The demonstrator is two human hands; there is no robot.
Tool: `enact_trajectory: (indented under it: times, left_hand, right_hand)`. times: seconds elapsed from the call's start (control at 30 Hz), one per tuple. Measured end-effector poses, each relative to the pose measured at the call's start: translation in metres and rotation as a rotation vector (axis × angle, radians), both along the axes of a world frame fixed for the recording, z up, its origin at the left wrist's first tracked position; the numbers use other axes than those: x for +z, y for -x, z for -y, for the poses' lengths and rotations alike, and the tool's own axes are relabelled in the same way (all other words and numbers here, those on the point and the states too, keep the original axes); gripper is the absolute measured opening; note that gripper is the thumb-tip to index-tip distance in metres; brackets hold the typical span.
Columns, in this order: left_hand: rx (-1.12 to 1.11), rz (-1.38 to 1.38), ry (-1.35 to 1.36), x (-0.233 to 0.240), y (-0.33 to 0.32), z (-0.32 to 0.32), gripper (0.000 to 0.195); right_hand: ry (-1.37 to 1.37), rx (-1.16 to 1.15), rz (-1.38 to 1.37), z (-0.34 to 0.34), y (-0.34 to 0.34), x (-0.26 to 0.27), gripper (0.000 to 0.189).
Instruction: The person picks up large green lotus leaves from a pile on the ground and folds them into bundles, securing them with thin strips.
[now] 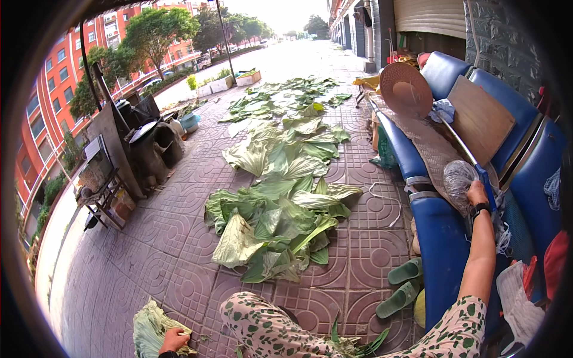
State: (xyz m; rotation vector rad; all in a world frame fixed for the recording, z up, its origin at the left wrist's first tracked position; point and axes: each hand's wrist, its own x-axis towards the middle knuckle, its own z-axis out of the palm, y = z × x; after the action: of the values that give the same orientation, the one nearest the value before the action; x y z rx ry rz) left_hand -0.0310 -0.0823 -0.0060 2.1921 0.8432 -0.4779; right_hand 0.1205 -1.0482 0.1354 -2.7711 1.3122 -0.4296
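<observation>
My left hand [173,342], low at the left, grips the edge of a large, pale, wilted leaf [150,329]. Out to the right, my right hand [477,193], with a dark band on the wrist, has its fingers curled on a crumpled clear plastic bag [459,180]. Whatever the bag contains is hard to make out. A metal pole with a blue handle [484,181] passes right beside that hand, over the blue padded bench [441,250]. Ahead of my knee, many broad green and yellowish leaves [282,215] lie overlapping on the paving.
Green slippers [398,299] sit by the bench. On its seat are a woven mat [429,143], a straw hat [406,89] and a wooden board [481,120]. A white cord [378,199] lies on the tiles. At left stand a blackened stove [159,145] and a small loaded stand [107,197].
</observation>
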Motion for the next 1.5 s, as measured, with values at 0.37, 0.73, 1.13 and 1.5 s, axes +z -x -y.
enact_trajectory:
  times: [0.37,0.73,1.13,1.5]
  left_hand:
    - [-0.015,0.068,0.069,-0.015,0.007,0.007,0.044]
    - [0.006,0.047,0.049,-0.009,0.004,0.007,0.044]
    - [0.063,0.0,0.107,-0.016,-0.001,0.011,0.045]
    - [-0.008,-0.017,0.092,-0.049,-0.01,-0.004,0.047]
  right_hand:
    - [0.067,0.001,-0.083,-0.038,0.002,0.01,0.026]
    - [0.201,0.035,-0.006,-0.028,0.003,-0.009,0.02]
    - [0.036,-0.057,-0.117,-0.034,-0.002,0.014,0.025]
    - [0.278,-0.005,0.034,-0.042,0.007,-0.014,0.017]
